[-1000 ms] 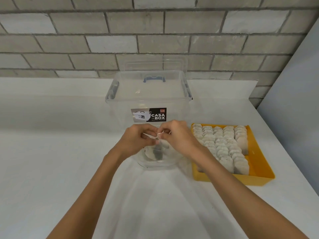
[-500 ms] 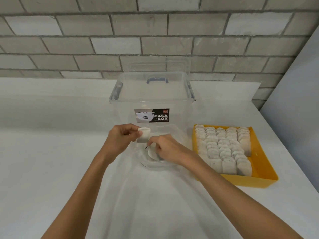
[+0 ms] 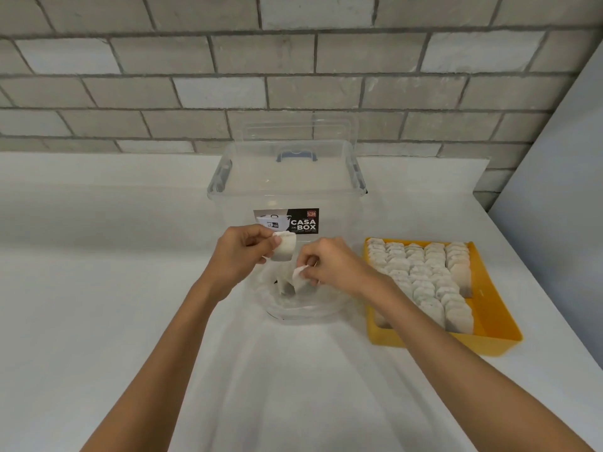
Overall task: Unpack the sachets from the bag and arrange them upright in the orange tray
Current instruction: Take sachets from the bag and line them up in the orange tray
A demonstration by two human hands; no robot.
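Head view: we pinch one sachet (image 3: 284, 251) in our left hand (image 3: 241, 254); right hand (image 3: 336, 265) fingers grip a second sachet (image 3: 301, 282) at the bag (image 3: 303, 313), beside the tray (image 3: 491, 308) of upright rows (image 3: 421, 272).

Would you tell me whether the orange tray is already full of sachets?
Not quite: upright sachets cover most of the orange tray, but bare floor shows along its right side.

A wall (image 3: 293, 76) of pale grey bricks with dark joints runs across the far side. A white counter (image 3: 98, 288) spreads below it, evenly lit. A smooth grey panel (image 3: 571, 190) stands at the right.
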